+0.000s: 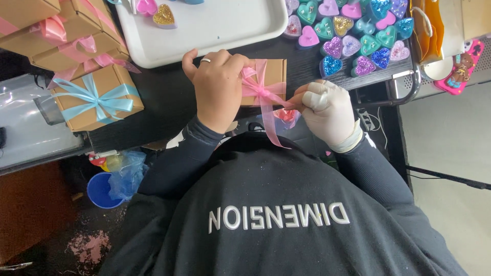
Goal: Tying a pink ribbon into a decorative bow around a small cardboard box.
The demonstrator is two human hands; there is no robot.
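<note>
The gloved right hand (pixel 330 110) pinches a pink ribbon (pixel 266 97) in a clenched grip, while the bare left hand (pixel 217 87) grasps the small kraft gift box (pixel 273 71) the ribbon wraps. The box sits on the dark tabletop (pixel 163 102), just below a white tray (pixel 215 30); glittery heart-shaped candles (pixel 353 36) lie right of the tray.

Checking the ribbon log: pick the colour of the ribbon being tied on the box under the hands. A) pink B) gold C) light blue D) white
A: the ribbon crossing the small brown box between the left hand and the gloved right hand is pink; the blue-ribboned box sits off to the side.
</note>
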